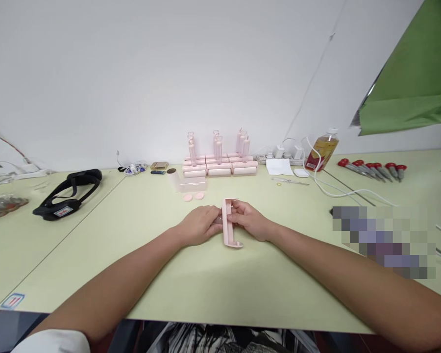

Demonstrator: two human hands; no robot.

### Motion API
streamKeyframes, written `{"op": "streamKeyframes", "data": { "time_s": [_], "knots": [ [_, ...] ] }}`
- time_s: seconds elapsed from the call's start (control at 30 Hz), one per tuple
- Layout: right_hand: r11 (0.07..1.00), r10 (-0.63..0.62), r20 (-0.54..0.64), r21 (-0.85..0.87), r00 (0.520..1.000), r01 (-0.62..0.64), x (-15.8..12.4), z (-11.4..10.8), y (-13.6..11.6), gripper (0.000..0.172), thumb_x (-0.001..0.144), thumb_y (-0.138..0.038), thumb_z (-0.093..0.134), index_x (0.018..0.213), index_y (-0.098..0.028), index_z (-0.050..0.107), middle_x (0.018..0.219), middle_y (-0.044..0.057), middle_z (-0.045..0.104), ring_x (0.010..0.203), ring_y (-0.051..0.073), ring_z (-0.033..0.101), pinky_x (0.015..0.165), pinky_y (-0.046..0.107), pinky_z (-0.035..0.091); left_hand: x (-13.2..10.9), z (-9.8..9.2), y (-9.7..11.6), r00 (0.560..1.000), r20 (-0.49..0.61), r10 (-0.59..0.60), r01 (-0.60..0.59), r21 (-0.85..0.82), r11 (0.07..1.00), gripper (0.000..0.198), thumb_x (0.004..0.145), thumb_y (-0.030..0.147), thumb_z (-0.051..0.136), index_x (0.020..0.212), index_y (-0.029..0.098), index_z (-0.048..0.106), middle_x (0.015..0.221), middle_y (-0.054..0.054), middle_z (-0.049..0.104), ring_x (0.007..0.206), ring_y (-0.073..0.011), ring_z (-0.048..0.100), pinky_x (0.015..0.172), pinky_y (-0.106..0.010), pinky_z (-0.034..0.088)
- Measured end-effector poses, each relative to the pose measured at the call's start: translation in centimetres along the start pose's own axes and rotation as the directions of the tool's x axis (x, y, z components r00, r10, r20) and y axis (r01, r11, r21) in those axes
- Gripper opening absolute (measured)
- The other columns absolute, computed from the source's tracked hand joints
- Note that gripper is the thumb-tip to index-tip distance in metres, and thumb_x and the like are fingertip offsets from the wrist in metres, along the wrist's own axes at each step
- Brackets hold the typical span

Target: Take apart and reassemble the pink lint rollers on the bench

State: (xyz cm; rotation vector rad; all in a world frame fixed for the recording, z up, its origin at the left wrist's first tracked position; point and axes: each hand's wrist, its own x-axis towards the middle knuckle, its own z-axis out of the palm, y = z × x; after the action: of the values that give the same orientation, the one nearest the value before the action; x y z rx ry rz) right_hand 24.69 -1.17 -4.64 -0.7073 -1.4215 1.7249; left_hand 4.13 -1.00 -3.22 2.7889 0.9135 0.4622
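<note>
A long, hollow pink plastic casing [227, 223] with short arms at both ends is held just over the table, its length pointing away from me. My right hand [253, 220] grips its right side, thumb on the inner face and fingers behind. From the other side, my left hand [200, 225] is closed against the casing's left wall. A small dull, see-through patch shows between those left fingers and the casing; what it is I cannot make out. Beyond my hands lie two pink discs [199, 196], a clear pink cover [193, 184] and a pale roll [173, 179].
Against the wall stand rows of pink casings [219, 169] with upright handles. A black head strap [68, 196] lies left. To the right are tweezers [290, 181], white cables [323, 189], a tilted bottle [321, 149], red-handled tools [375, 169] and a blurred-out patch [382, 240].
</note>
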Motion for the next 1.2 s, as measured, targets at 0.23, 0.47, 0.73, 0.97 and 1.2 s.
{"op": "streamKeyframes", "data": {
  "time_s": [0.23, 0.47, 0.73, 0.97, 1.2],
  "knots": [
    [0.996, 0.083, 0.099, 0.023, 0.992, -0.086, 0.0, -0.9, -0.1, 0.046, 0.071, -0.028, 0.079, 0.106, -0.018, 0.051, 0.081, 0.0, 0.065, 0.075, 0.015, 0.063, 0.072, 0.03, 0.049, -0.1, -0.3, 0.3, 0.998, -0.004, 0.061, -0.061, -0.02, 0.998, 0.027, 0.095, 0.044, 0.035, 0.096, 0.019, 0.045, 0.089, -0.007, 0.057, 0.076, -0.0204, 0.051, 0.069, -0.034, 0.04],
    [0.996, 0.078, 0.166, 0.018, 0.983, -0.082, 0.1, -0.9, -0.4, 0.036, 0.072, -0.026, 0.079, 0.096, -0.015, 0.055, 0.083, 0.001, 0.065, 0.074, 0.012, 0.062, 0.07, 0.026, 0.05, -0.1, -0.5, 0.3, 0.998, 0.026, 0.06, -0.058, -0.079, 0.995, 0.035, 0.098, 0.045, 0.026, 0.098, 0.019, 0.05, 0.089, -0.007, 0.057, 0.081, -0.0203, 0.052, 0.072, -0.033, 0.04],
    [0.983, 0.177, 0.304, -0.006, 0.936, -0.184, -0.3, -1.3, -0.9, 0.034, 0.081, -0.033, 0.071, 0.105, -0.015, 0.054, 0.083, 0.005, 0.069, 0.072, 0.017, 0.068, 0.062, 0.03, 0.055, -0.2, 0.3, -0.2, 0.999, -0.017, 0.034, -0.036, -0.124, 0.992, 0.039, 0.096, 0.05, 0.027, 0.095, 0.019, 0.05, 0.09, -0.008, 0.059, 0.08, -0.0206, 0.053, 0.072, -0.033, 0.04],
    [0.964, 0.228, 0.344, 0.052, 0.911, -0.261, -1.1, -0.9, -1.4, 0.038, 0.084, -0.031, 0.068, 0.116, -0.019, 0.052, 0.098, 0.009, 0.07, 0.094, 0.021, 0.069, 0.079, 0.034, 0.054, -0.3, 0.6, -0.3, 0.997, -0.059, 0.041, -0.049, -0.131, 0.99, 0.038, 0.094, 0.054, 0.033, 0.091, 0.019, 0.047, 0.084, -0.005, 0.057, 0.073, -0.0181, 0.05, 0.065, -0.03, 0.038],
    [0.929, 0.283, 0.422, 0.102, 0.861, -0.355, -1.5, -0.5, -1.2, 0.037, 0.085, -0.035, 0.067, 0.115, -0.02, 0.05, 0.101, 0.012, 0.071, 0.101, 0.024, 0.068, 0.091, 0.042, 0.047, -0.3, 0.5, -0.2, 0.999, -0.042, 0.006, -0.012, -0.15, 0.989, 0.038, 0.091, 0.057, 0.039, 0.085, 0.02, 0.045, 0.082, -0.003, 0.057, 0.071, -0.0175, 0.051, 0.064, -0.03, 0.038]
  ]
}}
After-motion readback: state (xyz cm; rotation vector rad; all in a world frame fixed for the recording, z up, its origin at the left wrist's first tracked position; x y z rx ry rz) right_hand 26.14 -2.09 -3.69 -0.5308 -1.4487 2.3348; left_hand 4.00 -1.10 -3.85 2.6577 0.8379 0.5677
